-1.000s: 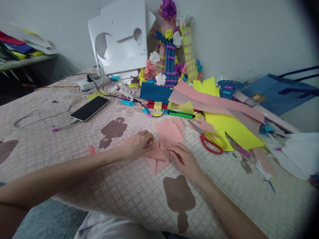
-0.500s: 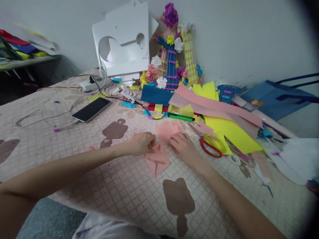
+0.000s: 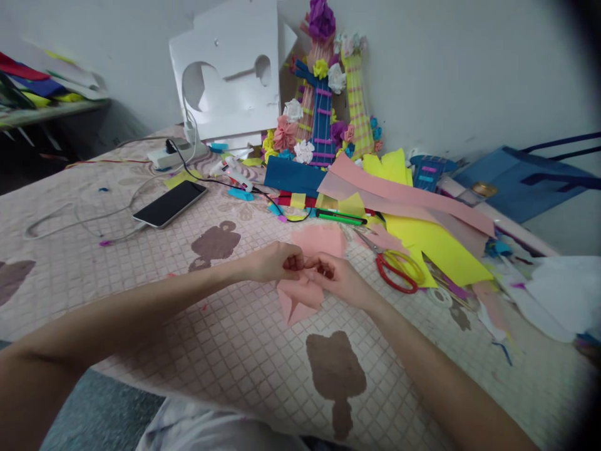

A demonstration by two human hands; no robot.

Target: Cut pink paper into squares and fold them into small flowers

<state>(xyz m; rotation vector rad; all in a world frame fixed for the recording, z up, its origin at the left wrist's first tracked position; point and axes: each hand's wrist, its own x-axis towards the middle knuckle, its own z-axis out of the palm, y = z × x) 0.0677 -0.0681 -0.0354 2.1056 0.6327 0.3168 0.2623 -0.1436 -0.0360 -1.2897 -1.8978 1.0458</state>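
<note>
A folded piece of pink crepe paper [image 3: 300, 299] hangs below my fingertips, its lower end pointed and creased. My left hand [image 3: 278, 262] pinches its top edge from the left. From the right, my right hand [image 3: 339, 277] grips the same edge between thumb and fingers, and the two hands nearly meet. Just behind them a flat pink paper sheet [image 3: 323, 238] lies on the cloth. To the right of my right hand rest scissors [image 3: 397, 275] with red and yellow handles.
A phone [image 3: 169, 203] with a charging cable lies left. Behind are a glue gun [image 3: 235, 174], a green craft knife [image 3: 341, 217], yellow paper [image 3: 436, 250] and long pink strips [image 3: 413, 203]. Decorated paper guitars [image 3: 322, 119] and a cut white board [image 3: 230, 75] lean against the wall.
My right hand has moved left from the flat sheet and now pinches the folded paper beside my left hand. The folded paper's top has been drawn together between the fingers.
</note>
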